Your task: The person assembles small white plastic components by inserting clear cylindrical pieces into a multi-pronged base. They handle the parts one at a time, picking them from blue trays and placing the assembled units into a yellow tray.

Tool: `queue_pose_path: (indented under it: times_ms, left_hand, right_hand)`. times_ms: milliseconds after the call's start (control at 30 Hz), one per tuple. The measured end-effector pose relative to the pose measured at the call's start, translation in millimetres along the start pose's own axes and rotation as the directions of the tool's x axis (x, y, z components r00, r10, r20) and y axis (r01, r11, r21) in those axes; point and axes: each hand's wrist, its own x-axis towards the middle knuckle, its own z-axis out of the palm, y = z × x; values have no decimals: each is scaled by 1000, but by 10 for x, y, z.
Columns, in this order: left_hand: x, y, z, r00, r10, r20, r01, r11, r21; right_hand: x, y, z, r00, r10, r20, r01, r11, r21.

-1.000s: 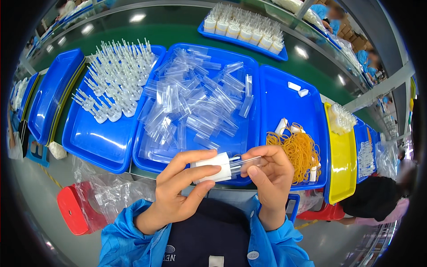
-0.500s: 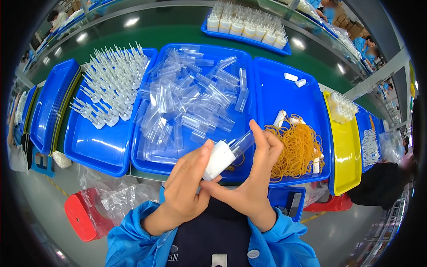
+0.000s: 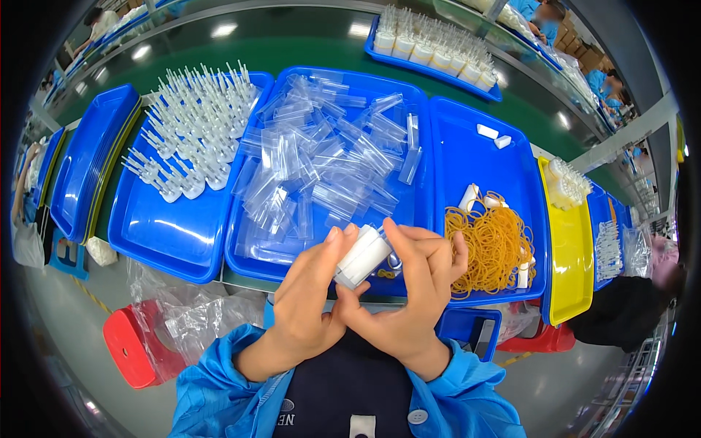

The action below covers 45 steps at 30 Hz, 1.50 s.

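Observation:
Between my hands, in front of the middle tray, is a white blocky piece [image 3: 365,257], tilted up to the right, with clear plastic along its side. My left hand [image 3: 308,296] is closed around its left side, fingertips at the upper edge. My right hand [image 3: 410,303] pinches it from the right, index finger at the top end and thumb at the lower end. My fingers hide part of the piece. Past them, a blue tray [image 3: 244,257] holds many clear plastic sleeves [image 3: 314,157]. Orange rubber bands [image 3: 491,244] lie heaped in the right blue tray [image 3: 482,164].
A blue tray [image 3: 164,237] at left carries white pronged pieces [image 3: 197,120]. Stacked trays [image 3: 95,168] stand farther left. A yellow tray [image 3: 569,263] is at right. A filled tray [image 3: 438,67] sits on the green belt [image 3: 307,40]. Red stools [image 3: 131,343] are below.
My right index finger has come in against the top of the white piece. The clear plastic that stuck out to the right now lies along the piece. The view has shifted slightly.

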Motion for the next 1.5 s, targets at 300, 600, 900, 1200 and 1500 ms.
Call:
queue_pose_path:
  times_ms: [300, 600, 900, 1200, 1500]
  left_hand:
    - [36, -198, -329, 944, -208, -257, 177, 974, -138]
    - [64, -170, -452, 901, -413, -129, 270, 769, -579]
    - [65, -132, -389, 940, -341, -25, 275, 797, -537]
    - [56, -47, -302, 941, -331, 64, 316, 799, -511]
    - [56, -1, -259, 941, -317, 118, 334, 813, -476]
  right_hand:
    - [220, 177, 61, 981, -2, 194, -23, 992, 123]
    - [214, 262, 195, 952, 8, 305, -1, 1000, -24]
    - [137, 390, -76, 896, 252, 366, -435, 333, 837]
    - [78, 428, -230, 920, 335, 202, -341, 434, 834]
    - [29, 396, -267, 921, 339, 190, -348, 499, 794]
